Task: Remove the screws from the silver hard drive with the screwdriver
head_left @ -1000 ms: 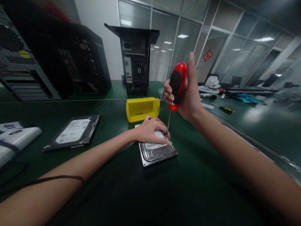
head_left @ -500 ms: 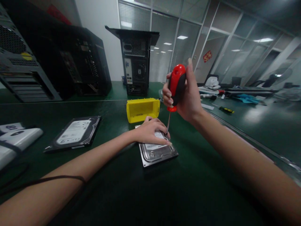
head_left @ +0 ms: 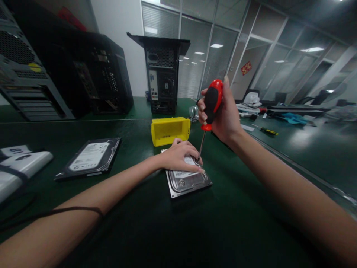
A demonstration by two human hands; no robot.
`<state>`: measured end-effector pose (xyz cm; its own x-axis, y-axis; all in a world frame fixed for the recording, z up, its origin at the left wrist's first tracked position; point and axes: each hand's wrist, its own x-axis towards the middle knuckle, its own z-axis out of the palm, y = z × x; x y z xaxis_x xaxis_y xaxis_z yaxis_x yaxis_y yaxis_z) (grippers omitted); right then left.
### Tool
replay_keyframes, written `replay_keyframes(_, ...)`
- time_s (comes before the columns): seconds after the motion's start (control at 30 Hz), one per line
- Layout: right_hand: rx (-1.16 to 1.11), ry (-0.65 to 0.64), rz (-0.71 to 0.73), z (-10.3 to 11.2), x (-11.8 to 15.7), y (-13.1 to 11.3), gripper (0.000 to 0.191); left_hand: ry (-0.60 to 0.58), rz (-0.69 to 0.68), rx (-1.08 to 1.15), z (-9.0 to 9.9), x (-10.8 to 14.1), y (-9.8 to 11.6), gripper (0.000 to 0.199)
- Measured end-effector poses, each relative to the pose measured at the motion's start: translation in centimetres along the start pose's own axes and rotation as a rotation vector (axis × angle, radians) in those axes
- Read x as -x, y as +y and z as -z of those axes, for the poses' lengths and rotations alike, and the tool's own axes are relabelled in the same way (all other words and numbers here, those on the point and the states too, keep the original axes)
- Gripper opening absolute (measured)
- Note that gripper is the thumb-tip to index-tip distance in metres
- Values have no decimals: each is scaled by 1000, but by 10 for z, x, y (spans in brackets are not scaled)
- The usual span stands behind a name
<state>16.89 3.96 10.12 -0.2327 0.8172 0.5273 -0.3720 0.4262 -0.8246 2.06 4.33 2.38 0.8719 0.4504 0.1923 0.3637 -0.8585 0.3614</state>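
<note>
Our left hand (head_left: 180, 155) presses flat on the hard drive (head_left: 189, 182), which lies on the green counter (head_left: 139, 230) below our right hand (head_left: 223, 111). This right grip is closed around the screwdriver (head_left: 213, 100), whose tip meets the drive.

The drive (head_left: 190, 183), a silvery metal slab with a white label, lies flat on the surface (head_left: 178, 234), slightly turned, its far part covered by the left hand (head_left: 181, 155). The screwdriver (head_left: 213, 105) has a thick red-and-black handle and a thin metal shank; held in the right hand (head_left: 226, 120), it stands nearly upright, handle leaning a little right. Its tip appears to meet the drive near the right edge, though fingers partly obscure the spot.
</note>
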Motion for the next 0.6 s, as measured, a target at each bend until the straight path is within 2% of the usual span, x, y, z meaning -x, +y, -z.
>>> replay_keyframes(0.07, -16, -17, 20, 0, 1, 0, 56, 9, -2, 1, 0, 0, 0, 32)
replay_keyframes(0.23, 128, -80, -12, -5, 3, -2, 56, 23, -14, 3, -2, 0, 0, 31)
replay_keyframes(0.37, 28, -7, 10, -8, 3, -3, 46, 26, -16, 0, -2, 0, -2, 32)
replay_keyframes(0.5, 22, -20, 11, -6, 1, -1, 58, 26, -21, 1, -3, 0, -3, 33)
replay_keyframes(0.6, -13, -34, 36, -6, 2, -1, 57, 31, -21, 7, -3, 0, -3, 33)
